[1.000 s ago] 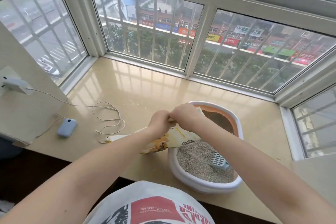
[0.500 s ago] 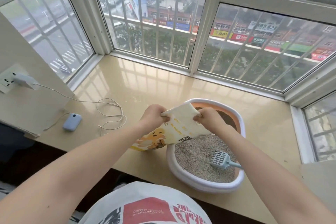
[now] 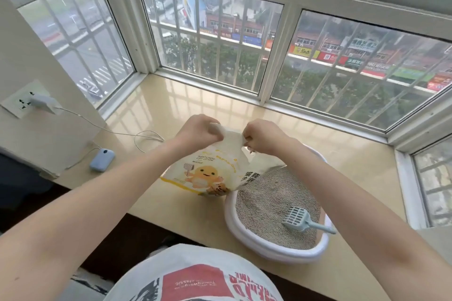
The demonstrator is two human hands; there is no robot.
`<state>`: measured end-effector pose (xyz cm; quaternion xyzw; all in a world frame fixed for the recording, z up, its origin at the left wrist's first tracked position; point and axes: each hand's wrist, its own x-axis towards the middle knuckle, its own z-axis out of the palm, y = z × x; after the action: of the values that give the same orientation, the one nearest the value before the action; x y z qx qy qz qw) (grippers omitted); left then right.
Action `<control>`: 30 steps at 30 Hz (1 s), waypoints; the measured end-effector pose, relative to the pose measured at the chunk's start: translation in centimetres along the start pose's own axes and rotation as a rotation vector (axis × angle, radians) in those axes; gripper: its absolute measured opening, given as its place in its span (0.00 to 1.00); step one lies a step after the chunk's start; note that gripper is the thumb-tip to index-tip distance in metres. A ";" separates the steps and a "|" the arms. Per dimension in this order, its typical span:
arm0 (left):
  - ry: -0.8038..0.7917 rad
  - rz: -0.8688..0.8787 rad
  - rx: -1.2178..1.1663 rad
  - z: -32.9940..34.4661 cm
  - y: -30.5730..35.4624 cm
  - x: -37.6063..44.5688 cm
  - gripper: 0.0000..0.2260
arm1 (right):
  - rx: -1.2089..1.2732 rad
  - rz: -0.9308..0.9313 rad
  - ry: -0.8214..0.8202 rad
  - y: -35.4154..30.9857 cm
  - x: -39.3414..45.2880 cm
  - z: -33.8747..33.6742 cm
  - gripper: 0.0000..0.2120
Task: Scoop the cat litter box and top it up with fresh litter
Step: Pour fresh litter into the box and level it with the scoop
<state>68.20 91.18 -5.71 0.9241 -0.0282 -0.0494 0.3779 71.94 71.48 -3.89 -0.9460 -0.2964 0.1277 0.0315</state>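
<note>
A white oval litter box (image 3: 252,242) sits on the beige window sill, filled with grey litter (image 3: 266,200). On the litter at the near right lies a pale blue slotted scoop (image 3: 299,219). A cream and yellow cat litter bag (image 3: 208,171) with a cartoon figure stands upright at the box's left rim. My left hand (image 3: 195,129) pinches the bag's top left corner. At the top right, my right hand (image 3: 264,137) grips the bag, and the top edge is stretched between the two hands.
A small blue device (image 3: 102,159) on a white cable (image 3: 146,134) lies on the sill (image 3: 171,110) at the left, plugged into a wall socket (image 3: 22,101). Barred windows close the sill on the far and side edges. The sill's near edge drops to a dark floor.
The bag has been raised from lying flat to standing upright. Both hands have lifted and spread apart along its top edge.
</note>
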 end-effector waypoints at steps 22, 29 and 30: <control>-0.239 0.288 0.799 -4.1 -1.8 1.0 0.07 | 0.261 0.340 -0.117 -0.2 -0.9 4.5 0.07; -0.115 0.196 0.551 -9.5 -7.4 0.7 0.05 | 0.140 0.266 -0.091 -4.4 2.1 0.9 0.08; -0.088 0.194 0.528 -10.3 -7.9 0.6 0.06 | 0.097 0.252 -0.074 -4.9 2.6 -0.1 0.08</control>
<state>70.10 103.87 -3.97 0.9805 -0.1447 -0.0442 0.1255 71.27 77.01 -3.73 -0.9677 -0.1696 0.1797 0.0499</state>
